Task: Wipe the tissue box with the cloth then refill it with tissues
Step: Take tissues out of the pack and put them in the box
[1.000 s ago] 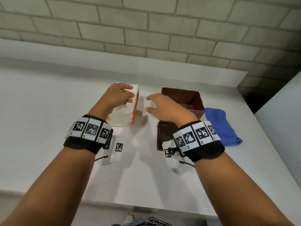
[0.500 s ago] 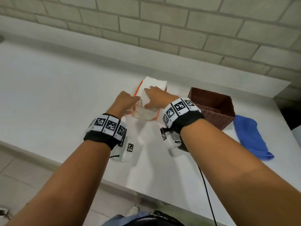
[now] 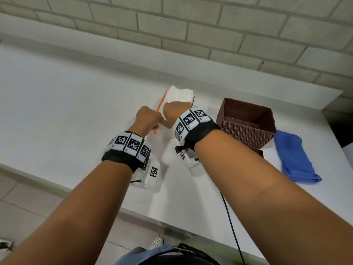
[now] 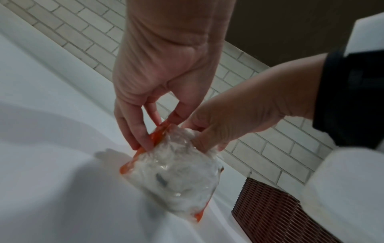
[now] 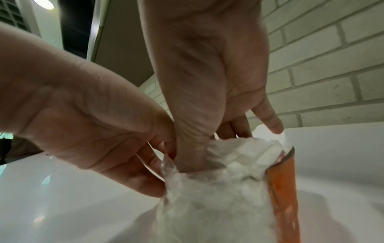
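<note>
Both hands work at a pack of tissues lying on the table left of the brown box: the left hand pinches its clear wrapper, the right hand digs its thumb into it. The blue cloth lies right of the box.

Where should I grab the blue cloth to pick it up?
Pinch the blue cloth from above at its bunched middle. It lies flat and elongated on the counter, right of the brown woven box, clear of both, so a top grip probably gathers its folds best.
</note>
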Action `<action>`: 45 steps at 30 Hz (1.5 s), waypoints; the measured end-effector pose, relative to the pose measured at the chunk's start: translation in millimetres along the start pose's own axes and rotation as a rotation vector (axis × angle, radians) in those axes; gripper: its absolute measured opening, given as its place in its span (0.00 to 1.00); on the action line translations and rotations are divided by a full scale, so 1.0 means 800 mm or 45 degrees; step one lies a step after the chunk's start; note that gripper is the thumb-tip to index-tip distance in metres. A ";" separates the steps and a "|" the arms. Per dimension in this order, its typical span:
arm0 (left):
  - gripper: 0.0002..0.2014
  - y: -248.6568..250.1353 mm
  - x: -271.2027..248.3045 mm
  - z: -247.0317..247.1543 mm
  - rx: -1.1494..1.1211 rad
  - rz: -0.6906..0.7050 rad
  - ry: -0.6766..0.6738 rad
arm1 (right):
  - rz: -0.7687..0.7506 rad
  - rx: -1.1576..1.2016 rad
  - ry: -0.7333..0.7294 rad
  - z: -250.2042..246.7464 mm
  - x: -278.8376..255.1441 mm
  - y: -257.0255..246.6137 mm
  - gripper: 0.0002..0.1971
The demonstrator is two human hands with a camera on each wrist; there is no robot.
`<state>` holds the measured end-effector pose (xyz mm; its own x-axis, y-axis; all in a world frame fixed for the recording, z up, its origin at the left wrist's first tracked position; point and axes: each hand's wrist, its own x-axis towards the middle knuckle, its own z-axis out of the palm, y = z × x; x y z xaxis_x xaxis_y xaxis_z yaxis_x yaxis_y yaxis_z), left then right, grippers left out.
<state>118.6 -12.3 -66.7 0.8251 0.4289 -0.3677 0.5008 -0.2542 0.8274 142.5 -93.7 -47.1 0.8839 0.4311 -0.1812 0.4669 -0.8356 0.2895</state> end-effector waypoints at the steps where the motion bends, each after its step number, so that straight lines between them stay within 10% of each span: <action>1: 0.13 0.001 -0.001 -0.001 0.027 0.009 0.003 | 0.040 -0.083 -0.030 0.002 0.005 -0.005 0.22; 5: 0.18 -0.002 -0.006 -0.004 0.137 0.043 0.028 | 0.233 -0.087 -0.182 0.008 0.017 -0.022 0.26; 21: 0.03 -0.015 0.002 -0.010 -0.260 -0.016 -0.120 | -0.102 0.432 0.302 0.017 0.005 0.034 0.29; 31: 0.16 -0.016 0.001 0.004 -0.116 0.068 0.076 | 0.004 0.579 0.678 0.009 -0.009 0.059 0.27; 45: 0.18 -0.011 0.003 0.017 0.380 0.285 0.219 | 0.518 2.326 0.841 0.023 -0.023 0.067 0.19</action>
<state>119.7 -20.5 -80.9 0.8792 0.4668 -0.0954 0.3887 -0.5870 0.7101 150.8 -152.6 -45.9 0.9838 -0.1635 0.0740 0.0735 -0.0089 -0.9973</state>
